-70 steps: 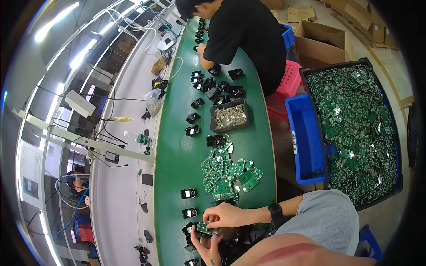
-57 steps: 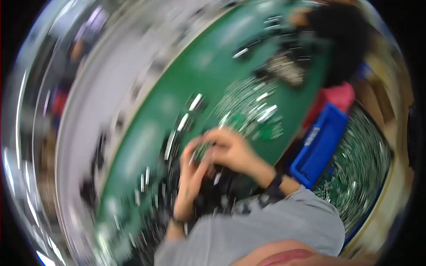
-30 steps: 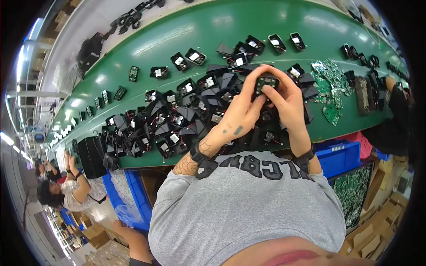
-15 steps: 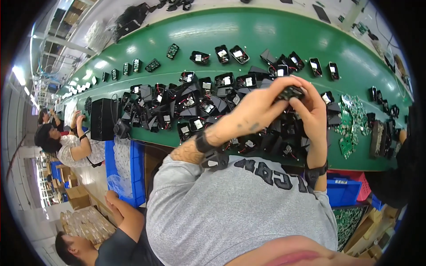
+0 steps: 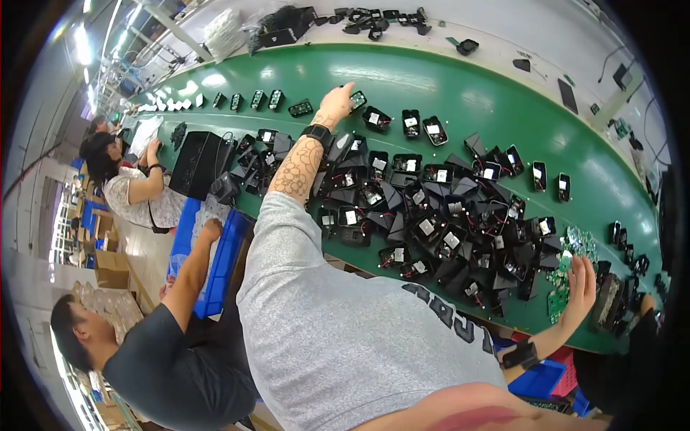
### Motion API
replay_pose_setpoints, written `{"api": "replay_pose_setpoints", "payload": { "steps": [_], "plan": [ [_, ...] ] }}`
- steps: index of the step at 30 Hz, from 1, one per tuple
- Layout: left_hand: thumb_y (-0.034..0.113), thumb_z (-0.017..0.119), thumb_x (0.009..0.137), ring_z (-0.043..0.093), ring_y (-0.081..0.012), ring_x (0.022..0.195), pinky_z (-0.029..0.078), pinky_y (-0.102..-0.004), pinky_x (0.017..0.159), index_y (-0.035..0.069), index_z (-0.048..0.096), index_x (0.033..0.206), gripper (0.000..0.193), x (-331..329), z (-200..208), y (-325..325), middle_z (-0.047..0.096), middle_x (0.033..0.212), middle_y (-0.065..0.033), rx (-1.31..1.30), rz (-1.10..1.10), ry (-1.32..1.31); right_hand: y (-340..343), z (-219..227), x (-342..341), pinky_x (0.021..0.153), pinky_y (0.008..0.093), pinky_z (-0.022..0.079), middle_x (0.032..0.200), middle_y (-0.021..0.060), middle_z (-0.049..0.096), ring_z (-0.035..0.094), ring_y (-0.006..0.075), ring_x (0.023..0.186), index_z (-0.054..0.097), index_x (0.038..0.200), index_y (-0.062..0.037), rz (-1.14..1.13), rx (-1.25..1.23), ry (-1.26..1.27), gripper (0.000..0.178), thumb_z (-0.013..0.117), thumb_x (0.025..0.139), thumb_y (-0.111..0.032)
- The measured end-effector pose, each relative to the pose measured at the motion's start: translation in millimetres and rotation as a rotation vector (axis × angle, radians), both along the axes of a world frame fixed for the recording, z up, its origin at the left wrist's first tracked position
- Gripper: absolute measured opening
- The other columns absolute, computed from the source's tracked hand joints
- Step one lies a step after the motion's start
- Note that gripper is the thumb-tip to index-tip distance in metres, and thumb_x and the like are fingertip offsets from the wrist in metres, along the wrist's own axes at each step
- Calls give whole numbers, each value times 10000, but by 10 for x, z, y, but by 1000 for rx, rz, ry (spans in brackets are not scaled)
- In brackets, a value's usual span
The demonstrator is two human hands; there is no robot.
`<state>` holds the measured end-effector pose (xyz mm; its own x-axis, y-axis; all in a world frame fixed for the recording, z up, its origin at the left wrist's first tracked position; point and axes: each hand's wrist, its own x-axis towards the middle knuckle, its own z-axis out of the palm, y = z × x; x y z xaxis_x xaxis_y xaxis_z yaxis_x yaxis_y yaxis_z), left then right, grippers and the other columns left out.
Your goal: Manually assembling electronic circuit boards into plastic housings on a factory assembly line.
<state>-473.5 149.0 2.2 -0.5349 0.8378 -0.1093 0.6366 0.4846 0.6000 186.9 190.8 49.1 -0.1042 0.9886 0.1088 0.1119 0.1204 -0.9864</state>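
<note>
At the far side of the green table [image 5: 460, 93], my left hand [image 5: 335, 108] is closed at the edge of a small black housing [image 5: 357, 101] with a green circuit board in it. Part of the grip is hidden by the hand itself. My right hand [image 5: 579, 289] is open, fingers stretched upward, over the pile of loose green circuit boards [image 5: 557, 302] at the right. Between my arms lies a large heap of black housings [image 5: 449, 233] with white labels and red wires.
Board-fitted housings [image 5: 256, 99] stand in a row at the far left, and open housings [image 5: 410, 123] sit right of my left hand. A black box [image 5: 195, 164] stands on the left. Beside a blue bin [image 5: 228, 266] a co-worker [image 5: 172, 352] reaches in; another person [image 5: 140, 179] works beyond.
My hands were together over the heap, holding a black housing with a green board. They have parted: left forward to the far row, right down to the circuit boards. The view has shifted.
</note>
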Motion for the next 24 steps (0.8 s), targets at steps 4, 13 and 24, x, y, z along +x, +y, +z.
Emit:
{"api": "replay_pose_setpoints", "payload": {
  "steps": [4,13,24],
  "plan": [
    [278,622,857,645,-281,860,525,-397,697,111,507,1236,430,543,898,-423,601,1073,-131,329,58,917,7,-316,577,952,339,428,1164,149,602,572,234,1102,512,1237,40,-103,-66,-14,390,527,939,-212],
    [264,623,873,458,-234,1187,387,-345,979,28,395,1318,553,2700,3155,-3676,449,1327,-169,-83,-1162,-1245,239,-460,813,887,304,476,1111,151,621,598,220,1042,574,1148,59,-424,138,-92,317,532,928,-166],
    [299,585,859,505,-246,1104,419,-360,924,44,467,1225,461,2748,2607,-3873,505,1201,-156,207,-834,-993,171,-444,-135,854,318,508,1042,162,637,615,231,991,572,1115,79,-143,151,75,275,524,930,-119]
  ]
}}
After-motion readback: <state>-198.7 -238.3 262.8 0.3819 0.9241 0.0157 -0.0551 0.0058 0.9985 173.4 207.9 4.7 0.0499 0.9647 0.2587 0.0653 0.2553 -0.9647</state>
